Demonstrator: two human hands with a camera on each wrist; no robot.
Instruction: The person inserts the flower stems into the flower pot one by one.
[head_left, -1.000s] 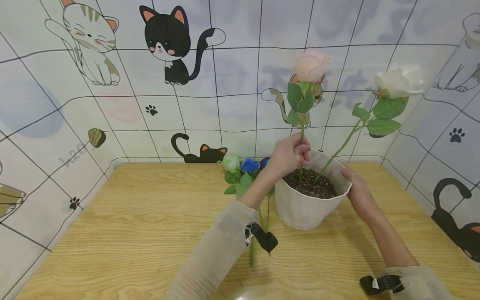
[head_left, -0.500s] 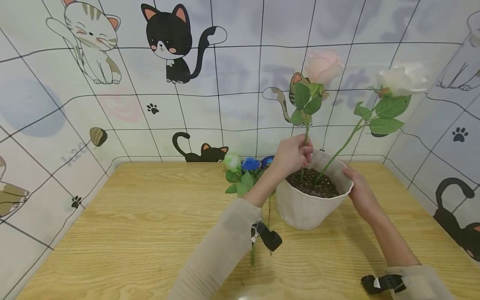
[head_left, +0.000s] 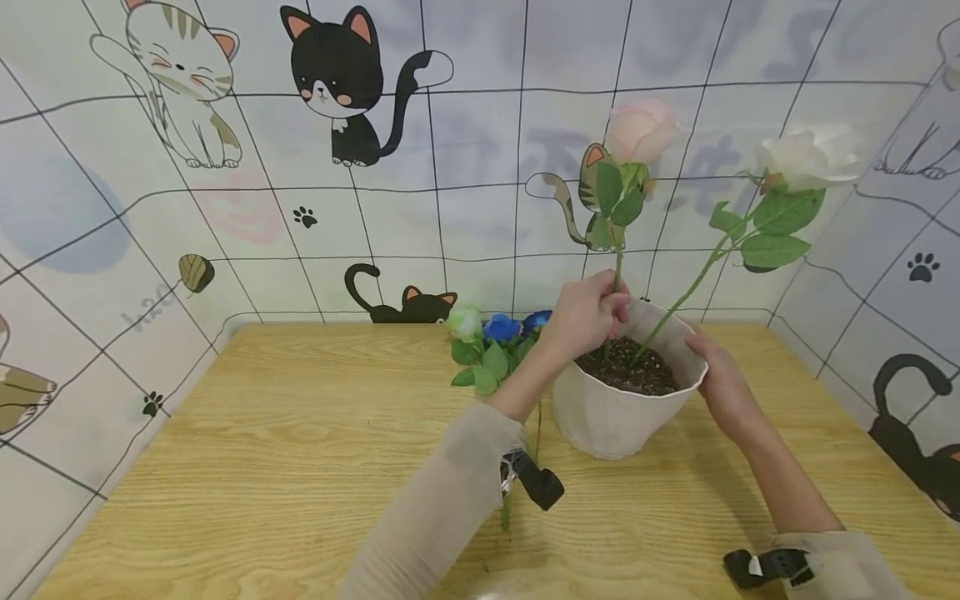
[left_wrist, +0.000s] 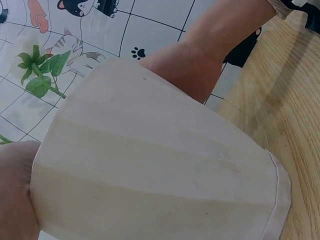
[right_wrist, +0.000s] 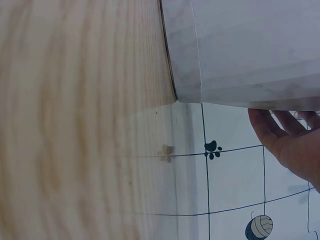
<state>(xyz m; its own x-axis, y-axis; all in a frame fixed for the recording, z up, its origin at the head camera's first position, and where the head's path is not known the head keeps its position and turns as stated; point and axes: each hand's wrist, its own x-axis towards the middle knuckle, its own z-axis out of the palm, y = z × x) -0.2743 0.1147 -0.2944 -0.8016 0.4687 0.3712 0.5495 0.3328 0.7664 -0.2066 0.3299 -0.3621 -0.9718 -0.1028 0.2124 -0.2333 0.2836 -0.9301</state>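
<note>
My left hand [head_left: 588,314] pinches the green stem of a pink rose [head_left: 641,132], which stands in dark soil [head_left: 624,367] inside a white flowerpot [head_left: 611,425]. My right hand [head_left: 723,387] grips the pot's right rim, thumb at the edge and fingers along the outer side. In the right wrist view the right hand [right_wrist: 295,147] touches the pot wall. A white rose [head_left: 806,158] leans right out of the same soil. The pot wall [left_wrist: 150,150] fills much of the left wrist view and hides the left fingertips.
Left of the pot, partly under the left forearm, lie a pale green rose [head_left: 465,323] and blue roses [head_left: 502,327], their stems toward the front. The wooden table [head_left: 300,450] meets a cat-print backdrop [head_left: 480,208] at the back and sides.
The pink rose's bloom has shifted right and its stem now leans slightly right. My left hand moved a little right with it. The right hand and pot have stayed nearly still.
</note>
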